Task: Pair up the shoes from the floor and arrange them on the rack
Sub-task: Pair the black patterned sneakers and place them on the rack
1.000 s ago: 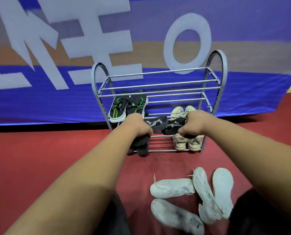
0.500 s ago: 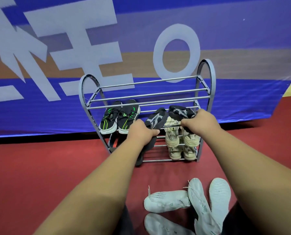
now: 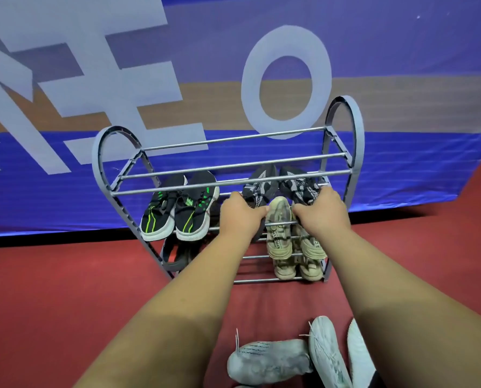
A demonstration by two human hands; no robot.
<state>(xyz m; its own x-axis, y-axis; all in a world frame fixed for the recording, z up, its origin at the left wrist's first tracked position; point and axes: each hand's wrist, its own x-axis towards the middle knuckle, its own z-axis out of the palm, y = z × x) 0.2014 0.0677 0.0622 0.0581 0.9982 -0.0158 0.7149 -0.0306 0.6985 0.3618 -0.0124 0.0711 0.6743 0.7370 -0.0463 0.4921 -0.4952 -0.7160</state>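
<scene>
Looks down along two bare forearms at a grey tube rack standing on a red floor against a banner. Clamps the left grip round the heel end of one patterned shoe and the right grip round the heel end of its mate, fingers curled over the back of each. Holds the two side by side, toes pointing away, at the right half of the middle shelf, just under the top rails; hard to tell whether resting on the bars yet or just above. Seems to take them by the heels so as to feed the toes in first and set both down level, as a matched pair. Uses the right half, likely, because of the black-and-green pair on the left half of the same shelf. Shows beige shoes lower in the rack, right under the grips, and one dark shoe low on the left, partly hidden by the left forearm. Shows white shoes near the bottom edge, in a loose heap on the floor, touching one another, not yet racked. Behind, blue banner with a tan band and big pale letters, down to the floor
</scene>
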